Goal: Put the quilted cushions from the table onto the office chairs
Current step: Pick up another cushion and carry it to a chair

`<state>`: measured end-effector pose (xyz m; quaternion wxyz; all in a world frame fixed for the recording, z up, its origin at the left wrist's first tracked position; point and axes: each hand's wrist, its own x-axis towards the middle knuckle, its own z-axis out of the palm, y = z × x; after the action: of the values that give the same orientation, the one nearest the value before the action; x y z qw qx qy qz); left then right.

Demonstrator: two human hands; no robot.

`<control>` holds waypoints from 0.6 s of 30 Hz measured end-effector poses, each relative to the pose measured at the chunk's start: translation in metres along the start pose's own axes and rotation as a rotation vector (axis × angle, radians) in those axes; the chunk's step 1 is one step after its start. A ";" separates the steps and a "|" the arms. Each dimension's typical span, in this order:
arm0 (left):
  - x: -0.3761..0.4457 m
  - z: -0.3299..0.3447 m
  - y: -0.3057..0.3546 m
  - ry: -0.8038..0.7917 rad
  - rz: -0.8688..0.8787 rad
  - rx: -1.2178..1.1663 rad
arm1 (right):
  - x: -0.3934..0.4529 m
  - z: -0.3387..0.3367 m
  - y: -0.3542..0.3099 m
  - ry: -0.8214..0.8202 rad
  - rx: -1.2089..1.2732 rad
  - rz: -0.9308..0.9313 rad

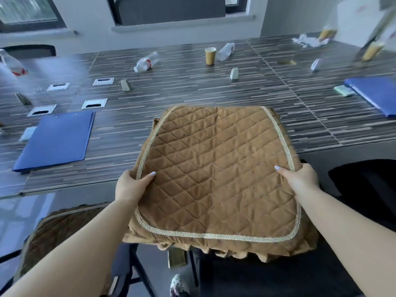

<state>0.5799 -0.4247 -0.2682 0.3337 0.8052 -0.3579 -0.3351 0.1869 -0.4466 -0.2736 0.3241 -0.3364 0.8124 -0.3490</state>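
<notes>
Left hand: I see my left hand (130, 185) gripping the left edge of the brown cushion (216, 179), thumb on top, fingers curled under the trim.
Right hand: my right hand (300, 179) grips the right edge the same way, thumb lying on the quilted top.
Cushion: I hold it flat between both hands; its far end lies over the near edge of the table (192, 88), its near end hangs out past the edge. More brown fabric shows folded beneath it.
Left chair: a chair (53, 234) at lower left already carries a brown quilted cover.
Right chair: a dark chair (364, 189) sits just beside my right arm.
Table: two blue folders, one left (55, 140), one right (372, 93), plastic bottles (146, 62) and a paper cup (210, 55) lie well beyond the cushion.
</notes>
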 end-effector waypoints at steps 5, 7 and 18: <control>-0.098 0.059 0.016 -0.039 0.003 -0.042 | 0.000 -0.113 0.061 0.045 -0.017 0.002; -0.137 0.086 0.026 -0.058 0.023 -0.044 | 0.001 -0.162 0.080 0.067 -0.017 -0.002; -0.247 0.194 0.078 -0.114 0.099 -0.067 | 0.026 -0.314 0.157 0.153 0.018 0.011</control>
<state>0.2725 -0.3252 -0.2408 0.3558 0.7545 -0.4042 -0.3753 -0.1174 -0.2737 -0.2330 0.2659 -0.3016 0.8334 -0.3791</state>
